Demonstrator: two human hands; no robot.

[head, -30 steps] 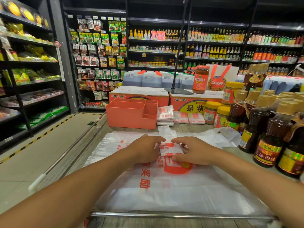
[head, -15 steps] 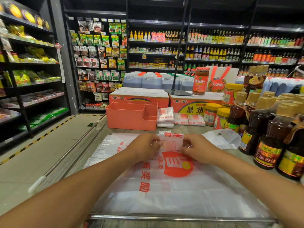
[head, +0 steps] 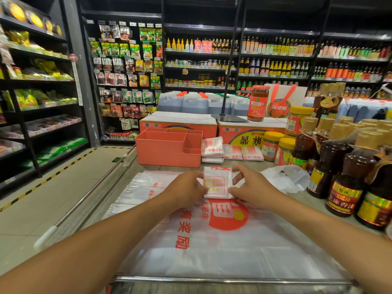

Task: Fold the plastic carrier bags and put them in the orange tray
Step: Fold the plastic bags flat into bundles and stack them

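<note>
As the left hand [head: 186, 187] and right hand [head: 252, 188] each pinched a side edge of the small folded bag [head: 216, 183], it sat on the spread flat bags [head: 212, 247], near the orange tray [head: 167, 153] but not in it. Doing this well probably meant pressing the creases flat and gripping both edges so nothing sprang open.

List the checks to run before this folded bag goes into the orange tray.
1. Grip: left hand and right hand pinch the folded bag at its sides: ok.
2. Fold: a compact rectangle, no loose flap seen: ok.
3. Path to the tray: nothing stands between: ok.
4. Room in the tray: its floor is hidden behind the front wall: cannot tell.
5. Other folded bags in the tray: they lie beside it, to its right: not ok.
</note>
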